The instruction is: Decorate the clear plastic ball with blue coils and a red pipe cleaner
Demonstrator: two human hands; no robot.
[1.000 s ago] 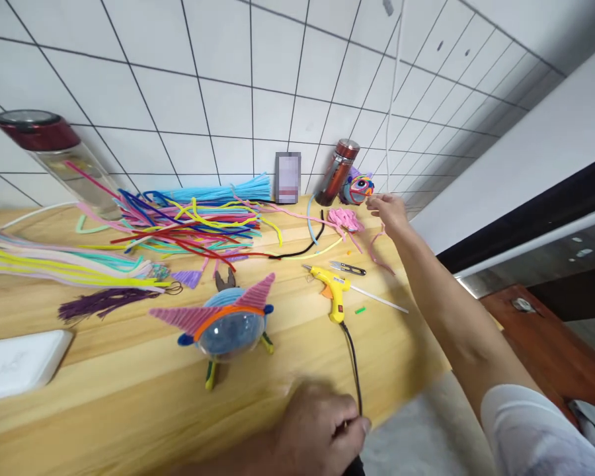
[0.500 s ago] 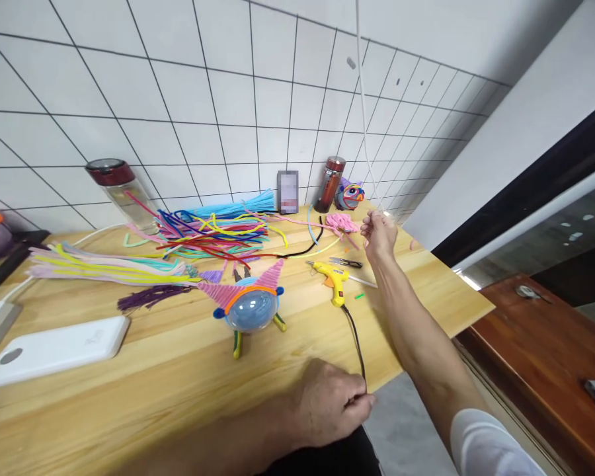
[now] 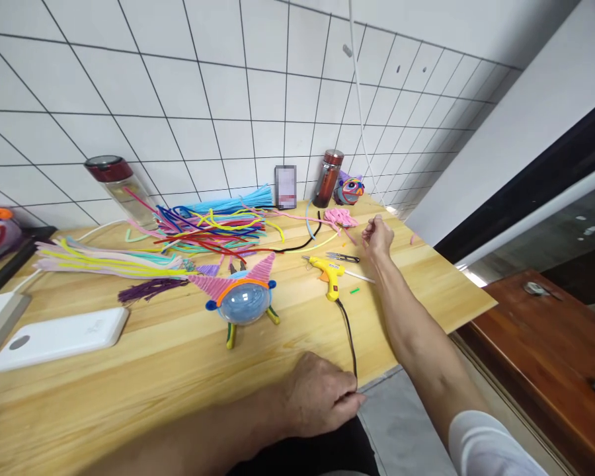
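My left hand is closed at the table's front edge, with the black cord of a yellow hot glue gun at its pinched fingertips. The glue gun lies on its side, a white glue stick sticking out of its back. Farther off, my right hand is raised over the right side of the table. Its fingers are curled together, and what they hold, if anything, is hidden. Small thread snips and a bundle of pink pipe cleaners lie left of it.
A clear dome with pink ears rests on green-handled pliers. Behind lie heaped colourful pipe cleaners. A glass bottle, a phone, a red-brown flask and a decorated ball stand along the wall. A white power bank lies left.
The view has shifted slightly. My right hand has come a little lower, nearer to me. My left hand stays closed by the cord, and the things on the table have kept their places.
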